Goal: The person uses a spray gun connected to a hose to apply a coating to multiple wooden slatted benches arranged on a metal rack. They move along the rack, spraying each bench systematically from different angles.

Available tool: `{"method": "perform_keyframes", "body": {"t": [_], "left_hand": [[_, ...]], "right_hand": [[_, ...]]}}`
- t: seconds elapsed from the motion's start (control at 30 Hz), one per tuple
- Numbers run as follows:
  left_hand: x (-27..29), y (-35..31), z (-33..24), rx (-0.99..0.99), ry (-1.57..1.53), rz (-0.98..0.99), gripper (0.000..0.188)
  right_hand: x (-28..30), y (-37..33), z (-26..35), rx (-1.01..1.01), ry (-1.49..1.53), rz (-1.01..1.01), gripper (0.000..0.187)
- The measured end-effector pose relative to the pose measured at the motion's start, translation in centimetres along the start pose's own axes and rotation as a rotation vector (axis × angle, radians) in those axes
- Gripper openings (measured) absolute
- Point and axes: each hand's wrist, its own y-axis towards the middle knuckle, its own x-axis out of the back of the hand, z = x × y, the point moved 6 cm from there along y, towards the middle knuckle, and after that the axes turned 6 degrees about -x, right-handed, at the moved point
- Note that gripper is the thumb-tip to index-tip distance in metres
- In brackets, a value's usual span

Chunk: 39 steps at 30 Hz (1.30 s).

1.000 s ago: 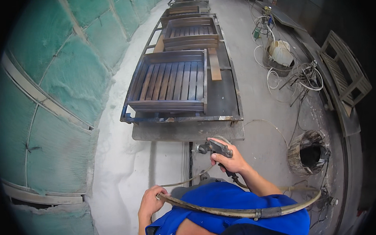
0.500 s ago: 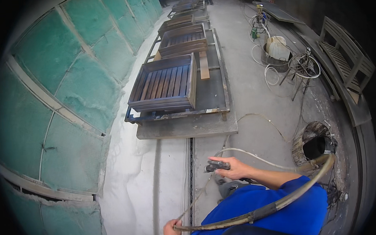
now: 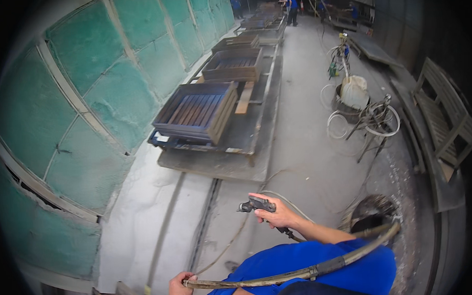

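Note:
My right hand (image 3: 280, 217) is closed around the handle of a dark spray gun (image 3: 258, 203), whose nozzle points left. A thin hose trails from below its grip. At the lower edge my left hand (image 3: 180, 290) grips the end of a thick, stained hose (image 3: 285, 276). That hose curves across my blue shirt and past my right elbow. Beyond the gun, apart from both hands, a dark slatted wooden crate (image 3: 221, 116) sits on a low flat cart (image 3: 210, 165).
More crates (image 3: 233, 65) stand in a row behind. Green filter panels (image 3: 70, 140) line the left wall. To the right are a bucket with a pale container (image 3: 355, 92), coiled hoses (image 3: 387, 121), a round drum (image 3: 378, 209) and a slatted bench (image 3: 442, 115). A person in blue (image 3: 291, 8) stands far off.
My view has turned, tilting the crates and cart. The spray gun has swung into clearer side view in my right hand. My left hand has shifted left, still holding the thick hose.

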Motion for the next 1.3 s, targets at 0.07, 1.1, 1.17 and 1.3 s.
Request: {"method": "perform_keyframes", "body": {"t": [0.07,1.1,1.17,1.3], "left_hand": [[-5.1,0.6,-3.2,-0.030,0.053,0.074,0.023],[4.7,-16.8,-2.4,0.213,-0.278,-0.623,0.019],[3.7,-15.0,-1.7,0.258,-0.024,-0.584,0.026],[-0.1,-10.5,-2.4,0.189,-0.017,-0.500,0.025]], "right_hand": [[6.6,-3.7,-1.3,0.017,0.035,-0.107,0.062],[-4.3,6.3,-1.3,-0.123,-0.184,0.380,0.063],[-5.1,7.2,-1.4,-0.132,-0.028,0.380,0.064],[-4.3,8.9,-3.3,-0.195,0.171,0.477,0.062]]}}
